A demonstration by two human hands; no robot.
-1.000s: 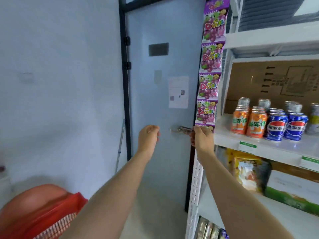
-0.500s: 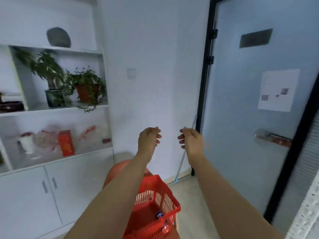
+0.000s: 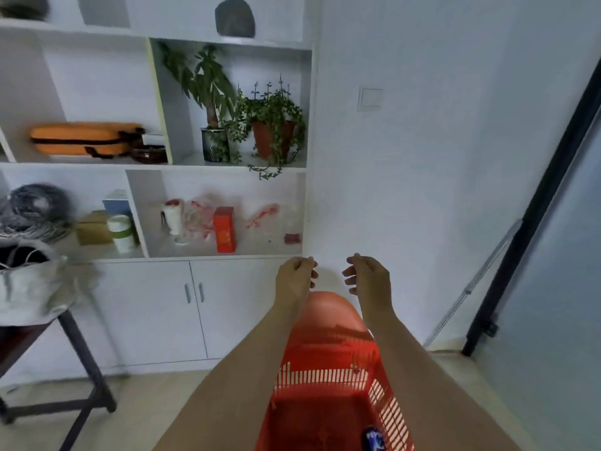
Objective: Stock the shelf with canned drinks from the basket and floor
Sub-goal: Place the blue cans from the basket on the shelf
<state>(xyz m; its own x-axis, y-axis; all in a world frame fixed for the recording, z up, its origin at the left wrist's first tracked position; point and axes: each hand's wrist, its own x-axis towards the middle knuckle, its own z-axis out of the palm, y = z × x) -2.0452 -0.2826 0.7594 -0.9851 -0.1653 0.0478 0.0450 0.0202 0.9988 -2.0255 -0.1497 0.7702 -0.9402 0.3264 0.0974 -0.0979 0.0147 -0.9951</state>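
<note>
A red plastic basket [image 3: 328, 375] sits low in the middle, on what looks like a red rounded seat [image 3: 331, 309]. One blue can [image 3: 374, 440] lies at the basket's right bottom edge, partly cut off by the frame. My left hand [image 3: 295, 277] and my right hand [image 3: 367, 275] hover side by side above the seat, fingers loosely curled, nothing held. The drinks shelf is out of view.
A white wall cabinet [image 3: 195, 297] with potted plants [image 3: 270, 125], an orange case and a red box stands behind. A dark table [image 3: 81, 356] with a grey bag is at left. A glass door with black frame [image 3: 533, 222] is at right.
My view has swung left and down, away from the drinks shelf and door toward the basket. Both hands stayed in front of me, empty, now lower over the basket.
</note>
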